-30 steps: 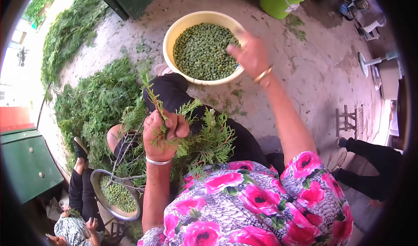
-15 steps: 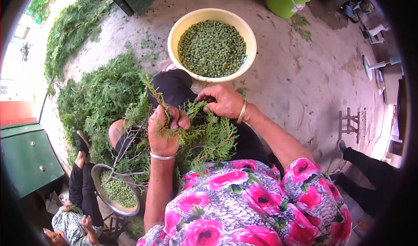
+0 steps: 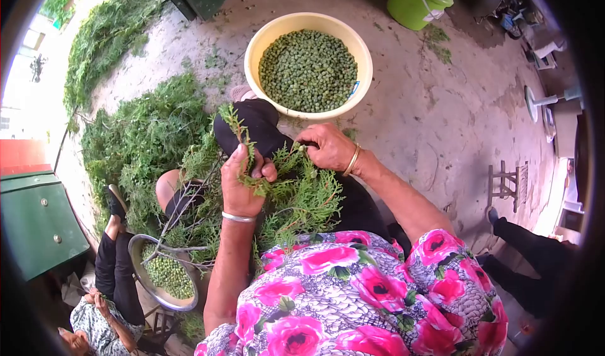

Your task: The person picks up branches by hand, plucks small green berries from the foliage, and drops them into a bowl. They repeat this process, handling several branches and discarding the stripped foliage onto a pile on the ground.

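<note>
A leafy green branch (image 3: 305, 208) with grey woody stems lies across my lap. My left hand (image 3: 247, 182), with a silver bangle at the wrist, is closed around one of its sprigs. At the sprays' upper right side, my right hand (image 3: 326, 146), with a gold bangle, has its thumb and fingers pinched together; what lies between the fingertips is too small to name. Just beyond my knees stands a cream basin (image 3: 253, 59) holding a heap of small green cones (image 3: 307, 69).
Cut branches (image 3: 145, 141) are piled at the left. A metal bowl (image 3: 137, 269) of green cones stands near a seated co-worker (image 3: 104, 321). Further off are a lime bucket (image 3: 409, 6), a green cabinet (image 3: 44, 227) and a small wooden chair (image 3: 506, 186). Another person's legs (image 3: 523, 230) show at right.
My left hand has shifted slightly right, and my right hand also slightly right. The co-worker's hands have come together.
</note>
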The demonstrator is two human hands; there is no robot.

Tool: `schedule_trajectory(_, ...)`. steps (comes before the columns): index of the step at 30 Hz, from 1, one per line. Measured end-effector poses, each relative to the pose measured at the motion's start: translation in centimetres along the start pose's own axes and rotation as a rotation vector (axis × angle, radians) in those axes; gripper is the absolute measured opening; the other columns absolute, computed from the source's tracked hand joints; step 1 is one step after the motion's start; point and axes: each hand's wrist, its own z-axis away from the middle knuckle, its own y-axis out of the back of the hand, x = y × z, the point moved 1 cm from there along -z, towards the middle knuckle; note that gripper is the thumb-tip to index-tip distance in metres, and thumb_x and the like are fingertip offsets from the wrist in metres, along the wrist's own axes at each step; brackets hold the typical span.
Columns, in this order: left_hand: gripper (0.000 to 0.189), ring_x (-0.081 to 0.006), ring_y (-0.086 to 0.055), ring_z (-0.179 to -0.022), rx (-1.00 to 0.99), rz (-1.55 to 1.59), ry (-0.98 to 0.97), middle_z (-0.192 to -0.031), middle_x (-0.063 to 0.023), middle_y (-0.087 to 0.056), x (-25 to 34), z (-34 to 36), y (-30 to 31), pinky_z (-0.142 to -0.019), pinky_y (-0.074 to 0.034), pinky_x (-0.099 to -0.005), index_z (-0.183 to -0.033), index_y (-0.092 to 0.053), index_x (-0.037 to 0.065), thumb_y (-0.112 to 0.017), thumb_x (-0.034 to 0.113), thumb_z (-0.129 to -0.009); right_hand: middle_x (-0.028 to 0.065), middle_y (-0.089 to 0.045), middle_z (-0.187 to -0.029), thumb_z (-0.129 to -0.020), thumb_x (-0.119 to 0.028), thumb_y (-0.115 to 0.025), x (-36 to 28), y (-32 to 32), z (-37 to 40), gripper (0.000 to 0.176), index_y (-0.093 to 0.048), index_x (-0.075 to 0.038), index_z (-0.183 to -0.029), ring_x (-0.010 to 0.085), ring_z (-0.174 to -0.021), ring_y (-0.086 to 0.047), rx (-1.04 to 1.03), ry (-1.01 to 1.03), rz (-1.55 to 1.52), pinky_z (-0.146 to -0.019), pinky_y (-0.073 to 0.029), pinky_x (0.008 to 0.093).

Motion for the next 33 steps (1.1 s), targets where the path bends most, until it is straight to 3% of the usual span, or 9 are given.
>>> schedule_trajectory(4,0.031,-0.0169,-0.046,-0.059,0.001,-0.227,-0.063,-0.06,-0.0037,-0.041,-0.5,-0.2,-1.5,-0.054,-0.039,-0.0306,-0.08,-0.054,0.004,-0.05,0.029,-0.097,0.0118,-0.068,-0.082,-0.073,0.004,-0.051,0.6,-0.9,0.0,0.033,-0.062,0.004,-0.104,0.0206,-0.074,-0.064,0.105,-0.01,-0.247,-0.071,-0.051,0.0302)
schedule_trajectory(8,0.031,-0.0183,-0.048,-0.056,0.052,-0.351,-0.117,-0.06,-0.0049,-0.043,-0.6,-0.2,-2.1,-0.052,-0.04,-0.0312,-0.077,-0.052,0.003,-0.053,0.028,-0.095,0.0069,-0.066,-0.082,-0.076,0.005,-0.052,-1.0,0.7,-0.1,0.029,-0.062,0.006,-0.104,0.0129,-0.075,-0.062,0.099,-0.044,-0.285,-0.068,-0.051,0.0256)
schedule_trajectory(10,0.031,-0.0185,-0.048,-0.056,0.068,-0.349,-0.118,-0.06,-0.0049,-0.043,-0.7,-0.2,-2.1,-0.052,-0.04,-0.0312,-0.076,-0.052,0.003,-0.053,0.028,-0.095,0.0067,-0.066,-0.084,-0.078,0.001,-0.059,-2.5,2.1,-0.1,0.024,-0.063,0.005,-0.102,0.0096,-0.076,-0.061,-0.121,-0.502,-0.513,-0.067,-0.049,0.0232)
schedule_trajectory(16,0.03,-0.0188,-0.05,-0.057,0.083,-0.32,-0.121,-0.061,-0.0048,-0.043,-0.6,-0.4,-1.5,-0.051,-0.042,-0.0306,-0.077,-0.052,0.004,-0.053,0.027,-0.095,0.0044,-0.066,-0.083,-0.075,-0.008,-0.072,-0.8,1.1,0.1,0.024,-0.066,0.003,-0.096,0.0086,-0.074,-0.06,-0.169,-0.329,-0.551,-0.069,-0.05,0.0257)
schedule_trajectory(20,0.03,-0.0186,-0.05,-0.057,0.066,-0.342,-0.129,-0.061,-0.0044,-0.043,-0.7,-0.5,-1.1,-0.052,-0.042,-0.0308,-0.078,-0.053,0.004,-0.053,0.028,-0.095,0.0053,-0.067,-0.083,-0.073,-0.007,-0.073,-1.1,1.3,0.1,0.021,-0.067,0.002,-0.091,0.0098,-0.076,-0.06,-0.186,-0.309,-0.425,-0.07,-0.05,0.0261)
schedule_trajectory(22,0.03,-0.0186,-0.05,-0.058,0.068,-0.359,-0.132,-0.061,-0.0042,-0.043,-0.7,-0.5,-1.2,-0.052,-0.042,-0.0307,-0.079,-0.053,0.004,-0.053,0.029,-0.095,0.0064,-0.068,-0.082,-0.072,-0.006,-0.07,-1.2,1.2,0.1,0.019,-0.066,0.002,-0.089,0.0121,-0.075,-0.061,-0.168,-0.165,-0.259,-0.072,-0.05,0.0264)
schedule_trajectory(25,0.031,-0.0185,-0.05,-0.059,0.072,-0.334,-0.122,-0.061,-0.0038,-0.042,-0.6,-0.4,-1.3,-0.053,-0.041,-0.0307,-0.079,-0.053,0.004,-0.052,0.03,-0.096,0.0078,-0.068,-0.078,-0.072,-0.006,-0.066,-1.3,1.3,0.4,0.017,-0.065,0.002,-0.088,0.0149,-0.072,-0.062,-0.148,-0.041,-0.286,-0.07,-0.05,0.0282)
schedule_trajectory(29,0.031,-0.0183,-0.049,-0.06,0.08,-0.289,-0.104,-0.061,-0.0033,-0.042,-0.6,-0.4,-1.2,-0.053,-0.04,-0.0304,-0.08,-0.053,0.004,-0.052,0.031,-0.096,0.0095,-0.067,-0.076,-0.074,-0.006,-0.062,-2.2,1.8,0.8,0.016,-0.064,0.003,-0.087,0.0167,-0.07,-0.063,-0.207,-0.153,-0.166,-0.068,-0.051,0.0299)
schedule_trajectory(33,0.03,-0.0178,-0.048,-0.059,0.069,-0.234,-0.086,-0.061,-0.0028,-0.04,-0.6,-0.3,-1.3,-0.053,-0.04,-0.0299,-0.08,-0.052,0.005,-0.052,0.031,-0.096,0.0132,-0.064,-0.071,-0.076,-0.007,-0.063,-2.3,1.4,1.1,0.013,-0.063,0.001,-0.086,0.0196,-0.066,-0.063,-0.032,-0.066,-0.051,-0.064,-0.05,0.0329)
